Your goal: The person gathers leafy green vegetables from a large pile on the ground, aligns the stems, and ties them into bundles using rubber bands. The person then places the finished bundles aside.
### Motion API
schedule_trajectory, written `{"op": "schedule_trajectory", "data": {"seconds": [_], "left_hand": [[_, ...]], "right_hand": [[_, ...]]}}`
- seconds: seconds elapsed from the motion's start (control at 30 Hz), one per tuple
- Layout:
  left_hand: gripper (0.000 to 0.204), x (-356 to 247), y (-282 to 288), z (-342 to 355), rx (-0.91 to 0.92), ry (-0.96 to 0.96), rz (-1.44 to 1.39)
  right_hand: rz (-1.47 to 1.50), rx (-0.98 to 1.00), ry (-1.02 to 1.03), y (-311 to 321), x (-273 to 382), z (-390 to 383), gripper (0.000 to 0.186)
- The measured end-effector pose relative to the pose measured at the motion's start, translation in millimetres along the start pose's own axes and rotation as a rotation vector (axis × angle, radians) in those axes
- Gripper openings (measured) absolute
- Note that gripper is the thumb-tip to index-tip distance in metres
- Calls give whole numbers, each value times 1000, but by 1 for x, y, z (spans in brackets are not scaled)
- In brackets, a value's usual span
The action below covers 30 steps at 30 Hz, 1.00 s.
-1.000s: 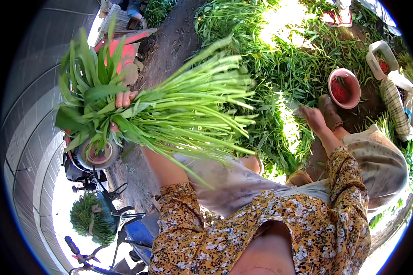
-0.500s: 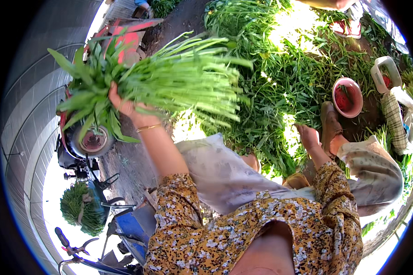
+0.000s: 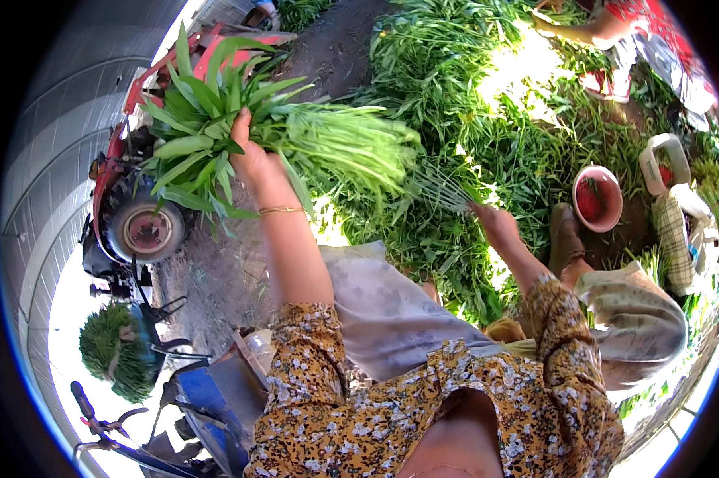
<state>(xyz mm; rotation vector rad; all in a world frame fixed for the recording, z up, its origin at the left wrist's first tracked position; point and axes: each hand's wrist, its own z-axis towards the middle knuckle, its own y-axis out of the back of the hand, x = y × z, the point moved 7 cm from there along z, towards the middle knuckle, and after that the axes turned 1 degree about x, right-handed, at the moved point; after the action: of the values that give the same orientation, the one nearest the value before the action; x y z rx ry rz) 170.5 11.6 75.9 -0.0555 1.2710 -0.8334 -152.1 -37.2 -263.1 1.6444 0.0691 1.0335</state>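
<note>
My left hand [image 3: 256,162] is raised at the left and wrapped round a thick bunch of leafy greens [image 3: 192,135]. The broad leaves spread to the left, while the long pale stems, blurred at their ends, point right. My right hand [image 3: 497,225] is closed, just beyond and below the stem ends. From its fingertips a fan of thin whitish streaks reaches toward the stems, too blurred for me to tell what it is. Under both hands lies a wide heap of cut greens [image 3: 447,88].
A pink bucket [image 3: 598,199] with red contents stands at the right, beside a cut-open white jug [image 3: 666,163] and a checked cloth [image 3: 673,243]. Another person's arm [image 3: 583,33] is at the far right. Left are a wheeled machine [image 3: 146,227] and a bundle of greens [image 3: 120,350].
The bunch has turned slightly, and my left hand has shifted right and up. My right hand has moved left toward the stem ends, where whitish streaks now show. More of the other person is in view.
</note>
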Motion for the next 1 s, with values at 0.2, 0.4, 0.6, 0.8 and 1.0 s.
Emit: {"op": "schedule_trajectory", "data": {"seconds": [0.2,0.4,0.6,0.8,1.0], "left_hand": [[36,-4,15,-12,-256,-61,-49],[35,31,32,3,-297,69,-70],[28,18,45,22,-161,272,-243],[30,42,69,39,-167,215,-244],[36,50,44,19,-225,269,-205]], "right_hand": [[148,46,-38,-8,-9,-50,8],[279,-185,188,48,131,45,8],[92,95,-420,-29,-95,-49,24],[264,2,-216,32,-67,-52,21],[348,-227,189,83,75,47,18]]}}
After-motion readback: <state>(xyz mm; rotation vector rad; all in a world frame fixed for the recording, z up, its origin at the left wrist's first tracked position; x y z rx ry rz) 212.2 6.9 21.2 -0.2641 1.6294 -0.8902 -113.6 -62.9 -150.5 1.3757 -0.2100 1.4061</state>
